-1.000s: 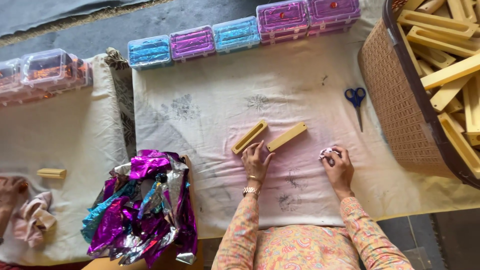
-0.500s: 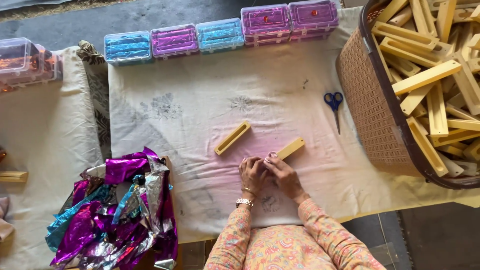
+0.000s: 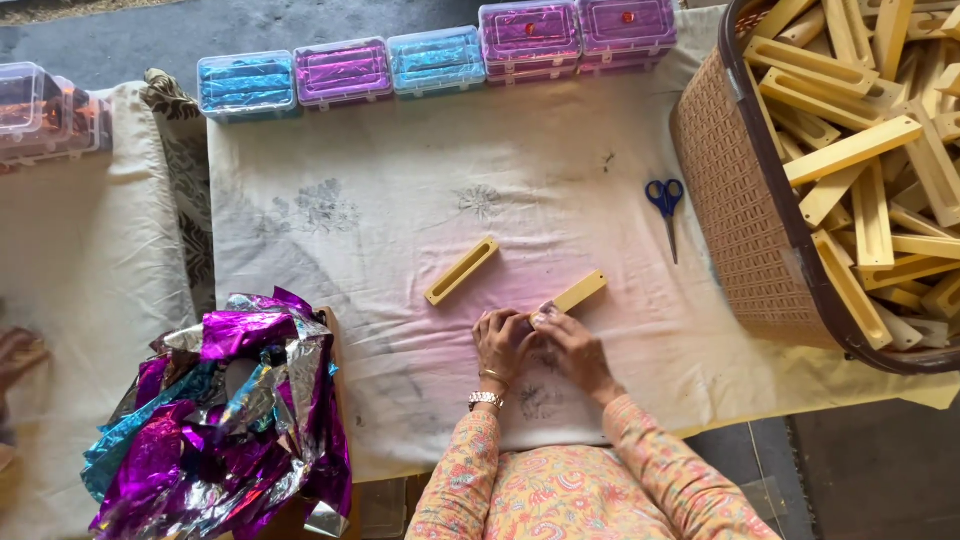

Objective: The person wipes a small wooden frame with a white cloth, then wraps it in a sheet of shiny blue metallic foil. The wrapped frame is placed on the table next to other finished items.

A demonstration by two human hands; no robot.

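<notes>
Both hands met at near end of yellow slotted bar (image 3: 578, 294): left hand (image 3: 503, 342) and right hand (image 3: 567, 343) pinched it; its long axis ran up-right toward scissors (image 3: 667, 212).

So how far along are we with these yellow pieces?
Early: nothing looks finished. Both hands, left hand and right hand, meet at the near end of one yellow bar. A second bar lies untouched; the basket holds many more, and the foil heap remains.
</notes>
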